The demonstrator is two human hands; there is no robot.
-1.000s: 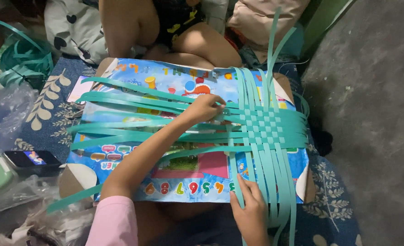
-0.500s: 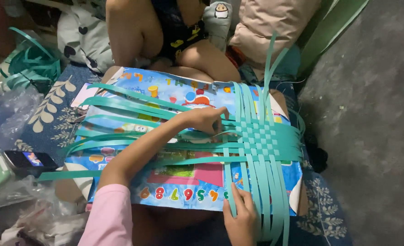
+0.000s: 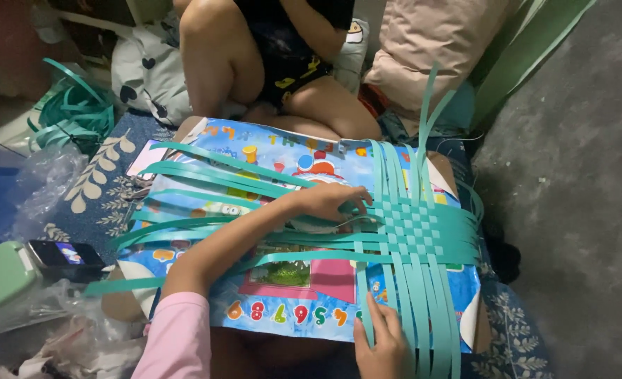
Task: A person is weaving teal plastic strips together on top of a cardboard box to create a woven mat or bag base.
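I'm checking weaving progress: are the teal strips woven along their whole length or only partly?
Partly woven. The teal strips interlace only in a checkered patch at the right; leftward they fan out loose over the colourful poster, under the left hand.
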